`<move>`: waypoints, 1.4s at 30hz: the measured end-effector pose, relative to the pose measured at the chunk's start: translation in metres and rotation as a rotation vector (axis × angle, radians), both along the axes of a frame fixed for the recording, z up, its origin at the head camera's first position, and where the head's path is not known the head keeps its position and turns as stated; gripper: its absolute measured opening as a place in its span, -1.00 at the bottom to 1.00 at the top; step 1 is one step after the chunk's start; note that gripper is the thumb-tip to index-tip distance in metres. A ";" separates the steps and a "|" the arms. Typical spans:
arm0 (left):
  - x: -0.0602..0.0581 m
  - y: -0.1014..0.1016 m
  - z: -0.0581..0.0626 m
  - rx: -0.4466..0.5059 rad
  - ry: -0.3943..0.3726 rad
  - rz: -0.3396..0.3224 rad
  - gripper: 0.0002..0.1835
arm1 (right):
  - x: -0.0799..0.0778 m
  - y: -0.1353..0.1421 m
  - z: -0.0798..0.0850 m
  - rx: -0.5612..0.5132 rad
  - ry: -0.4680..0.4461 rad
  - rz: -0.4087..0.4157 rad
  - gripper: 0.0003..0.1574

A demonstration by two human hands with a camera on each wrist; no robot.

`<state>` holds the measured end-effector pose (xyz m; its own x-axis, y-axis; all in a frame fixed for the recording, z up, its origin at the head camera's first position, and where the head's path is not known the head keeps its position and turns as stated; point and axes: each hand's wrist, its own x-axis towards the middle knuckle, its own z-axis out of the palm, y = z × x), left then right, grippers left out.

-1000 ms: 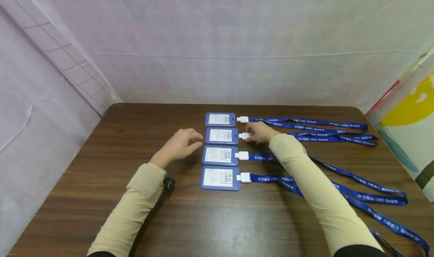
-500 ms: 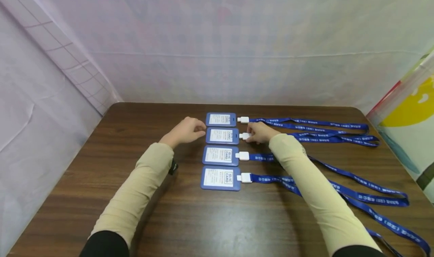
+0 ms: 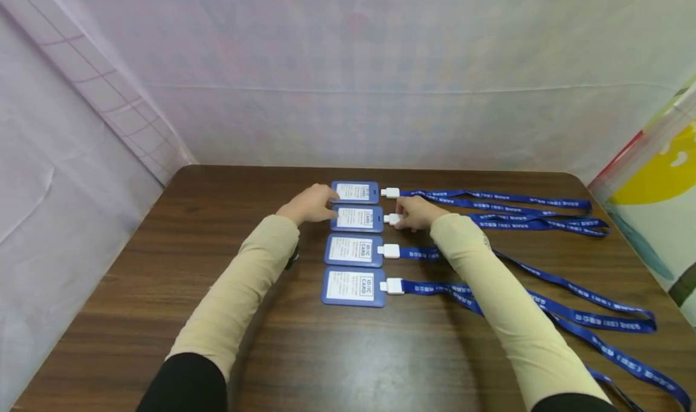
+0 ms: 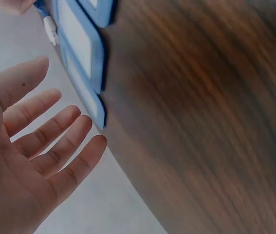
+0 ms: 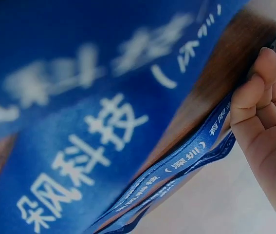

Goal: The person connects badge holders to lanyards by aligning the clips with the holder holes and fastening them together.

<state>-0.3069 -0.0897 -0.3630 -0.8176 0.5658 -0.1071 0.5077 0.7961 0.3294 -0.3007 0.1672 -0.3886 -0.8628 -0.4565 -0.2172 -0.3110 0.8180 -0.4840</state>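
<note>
Several blue ID card holders lie in a column, each with a white card face. My left hand [image 3: 309, 203] is at the left ends of the farthest card holder [image 3: 355, 192] and the second card holder [image 3: 356, 218]. In the left wrist view its fingers [image 4: 72, 170] are spread and relaxed, holding nothing. My right hand [image 3: 416, 212] pinches the white clip [image 3: 391, 219] of the second holder's blue lanyard [image 3: 522, 223]; its fingertips partly cover the clip. The right wrist view shows printed lanyard straps [image 5: 181, 158] running beside that hand.
Nearer me lie the third card holder [image 3: 353, 251] and the nearest card holder [image 3: 353, 287], with white clips at their right ends. Blue straps [image 3: 614, 321] trail rightward, partly under my right forearm. A pale curtain [image 3: 348, 98] hangs behind the brown wooden table [image 3: 163, 267].
My left hand has moved away from me and to the right, up to the two farthest holders. My right hand has stayed at the second clip.
</note>
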 end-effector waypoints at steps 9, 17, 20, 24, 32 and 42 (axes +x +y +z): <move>-0.001 0.011 -0.012 -0.076 -0.064 0.007 -0.38 | -0.002 -0.003 -0.002 0.010 -0.016 -0.011 -0.67; -0.002 0.011 -0.022 -0.121 -0.001 0.001 -0.41 | -0.004 -0.007 -0.007 0.023 -0.011 -0.016 -0.69; -0.002 0.011 -0.025 -0.132 0.032 0.000 -0.47 | -0.005 -0.007 -0.009 0.032 0.008 -0.008 -0.70; -0.004 0.013 -0.027 -0.129 0.047 0.002 -0.60 | -0.006 -0.007 -0.010 0.037 0.046 0.009 -0.72; -0.005 0.017 -0.028 -0.131 0.037 0.021 -0.69 | -0.007 -0.003 -0.018 0.069 0.113 0.036 -0.72; -0.002 0.016 -0.026 -0.127 0.062 0.032 -0.67 | -0.007 -0.003 -0.022 0.076 0.241 0.085 -0.72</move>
